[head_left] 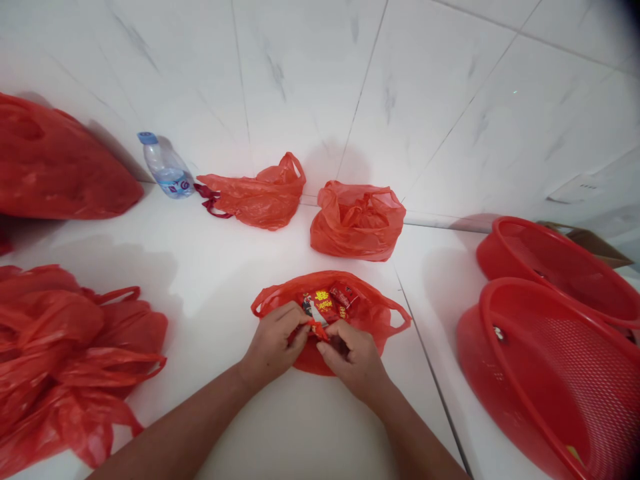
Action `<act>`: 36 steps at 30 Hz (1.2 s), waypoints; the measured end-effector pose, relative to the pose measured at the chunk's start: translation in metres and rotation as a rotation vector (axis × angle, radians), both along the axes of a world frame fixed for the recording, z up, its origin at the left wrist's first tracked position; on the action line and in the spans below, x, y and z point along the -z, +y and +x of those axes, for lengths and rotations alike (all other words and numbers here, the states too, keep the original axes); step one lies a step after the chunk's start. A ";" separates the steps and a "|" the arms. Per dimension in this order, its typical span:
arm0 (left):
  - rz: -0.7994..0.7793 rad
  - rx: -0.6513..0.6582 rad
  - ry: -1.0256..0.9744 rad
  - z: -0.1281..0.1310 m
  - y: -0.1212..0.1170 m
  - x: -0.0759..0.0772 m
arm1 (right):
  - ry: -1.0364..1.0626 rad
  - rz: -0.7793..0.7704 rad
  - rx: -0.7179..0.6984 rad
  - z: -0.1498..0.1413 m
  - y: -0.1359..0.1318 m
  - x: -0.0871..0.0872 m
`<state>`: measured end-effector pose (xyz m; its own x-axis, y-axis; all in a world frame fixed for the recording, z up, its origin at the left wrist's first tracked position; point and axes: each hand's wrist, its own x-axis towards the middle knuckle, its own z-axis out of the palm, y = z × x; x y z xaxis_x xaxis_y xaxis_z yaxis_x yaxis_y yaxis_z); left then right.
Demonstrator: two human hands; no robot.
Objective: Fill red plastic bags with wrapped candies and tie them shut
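An open red plastic bag (367, 327) lies on the white table in front of me. Inside it sit a red box (325, 303) with yellow print and a printed picture, and a small red packet (345, 293). Over the bag's near half, both hands pinch a small red wrapped candy (318, 329) between thumbs and fingers. My left hand (277, 337) grips its left end, my right hand (353, 353) the right end. The near part of the bag is partly hidden beneath my hands.
Behind stand another red bag (357, 230), a flatter red bag (260, 200) and a plastic water bottle (170, 173) by the tiled wall. Red bags (65, 353) crowd the left, with a full one (55, 163) behind. Red plastic baskets (525, 393) stand at right, beyond a table seam.
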<state>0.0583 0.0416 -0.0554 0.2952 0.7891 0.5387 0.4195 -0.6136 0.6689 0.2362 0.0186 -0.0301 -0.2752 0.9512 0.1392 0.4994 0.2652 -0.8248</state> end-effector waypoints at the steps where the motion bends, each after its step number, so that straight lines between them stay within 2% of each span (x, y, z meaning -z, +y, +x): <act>1: -0.003 -0.006 0.007 0.000 0.000 0.000 | -0.004 0.003 -0.007 0.000 0.000 0.000; 11: -0.018 -0.021 0.022 0.001 0.001 -0.001 | -0.013 0.052 -0.034 -0.001 -0.003 0.001; 18: -0.039 -0.013 -0.024 0.001 0.001 0.001 | -0.020 0.074 0.053 0.002 -0.001 0.001; 23: -0.039 -0.008 -0.031 0.001 0.001 0.003 | 0.053 0.071 0.093 0.004 0.000 0.002; 31: -0.071 0.111 -0.016 0.001 -0.002 -0.003 | 0.168 -0.040 0.129 0.005 0.000 0.001; 36: -0.102 0.169 -0.006 0.002 -0.004 -0.004 | 0.174 -0.050 0.123 0.004 0.002 0.000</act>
